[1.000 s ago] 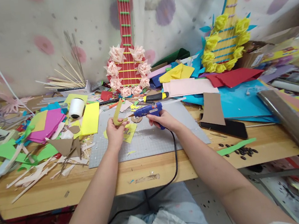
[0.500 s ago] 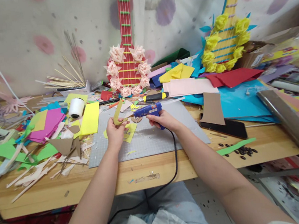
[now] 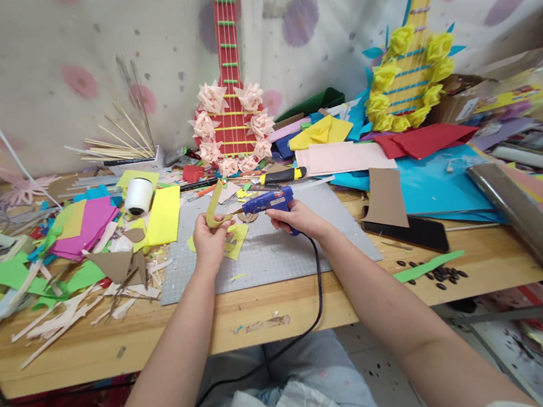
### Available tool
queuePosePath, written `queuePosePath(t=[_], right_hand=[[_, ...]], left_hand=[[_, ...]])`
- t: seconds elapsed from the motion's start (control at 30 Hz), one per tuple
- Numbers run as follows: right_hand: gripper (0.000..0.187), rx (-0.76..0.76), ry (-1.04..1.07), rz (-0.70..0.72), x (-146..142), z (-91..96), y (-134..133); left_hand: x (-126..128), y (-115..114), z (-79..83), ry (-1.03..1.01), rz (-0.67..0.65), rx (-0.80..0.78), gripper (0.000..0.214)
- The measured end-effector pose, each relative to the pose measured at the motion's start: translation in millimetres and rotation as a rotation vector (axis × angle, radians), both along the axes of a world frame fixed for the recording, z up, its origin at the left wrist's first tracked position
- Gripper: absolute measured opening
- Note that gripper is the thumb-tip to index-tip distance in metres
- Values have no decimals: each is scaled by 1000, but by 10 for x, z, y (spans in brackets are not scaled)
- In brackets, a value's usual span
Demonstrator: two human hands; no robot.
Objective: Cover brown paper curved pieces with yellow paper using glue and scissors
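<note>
My left hand [image 3: 210, 239] pinches a curled strip of yellow paper or foam [image 3: 212, 206], its free end standing up. My right hand [image 3: 298, 218] is wrapped round the handle of a blue glue gun [image 3: 267, 201]. The gun's nozzle points left and comes close to the strip at my left fingertips; whether they touch I cannot tell. A glue stick juts from the gun's back end. Below my left fingers, a yellow sheet with a cut-out [image 3: 240, 241] lies on the grey cutting mat [image 3: 280, 263].
The gun's black cord [image 3: 320, 291] hangs over the table's front edge. Paper scraps [image 3: 65, 313] cover the left side. A phone [image 3: 417, 234] and black beads [image 3: 441, 277] lie at right. Behind stand a red paper guitar [image 3: 233, 125] and a yellow one [image 3: 403, 80]. A utility knife [image 3: 284, 175] lies beyond the mat.
The glue gun's nozzle has shifted very slightly at the yellow strip. Both hands keep their grip and almost the same place.
</note>
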State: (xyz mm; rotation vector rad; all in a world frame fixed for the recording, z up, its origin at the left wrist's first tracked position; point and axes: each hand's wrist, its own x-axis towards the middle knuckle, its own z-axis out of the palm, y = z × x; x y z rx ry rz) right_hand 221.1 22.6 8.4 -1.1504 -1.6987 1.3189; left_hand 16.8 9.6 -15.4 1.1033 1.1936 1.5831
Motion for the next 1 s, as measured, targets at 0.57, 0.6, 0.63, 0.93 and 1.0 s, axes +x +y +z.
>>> queuePosePath(t=[0.57, 0.6, 0.63, 0.93, 1.0], right_hand=[[43, 7, -11, 15, 1, 11, -5], [43, 7, -12, 14, 1, 14, -6], [44, 5, -11, 13, 1, 18, -8], [43, 0, -7, 9, 1, 32, -14], [43, 0, -7, 4, 3, 33, -16]], left_hand=[[18, -10, 15, -1, 6, -15, 31], [17, -8, 12, 1, 5, -15, 31], [15, -5, 10, 4, 6, -16, 32], [12, -5, 4, -1, 1, -9, 31], [11, -8, 6, 1, -1, -8, 31]])
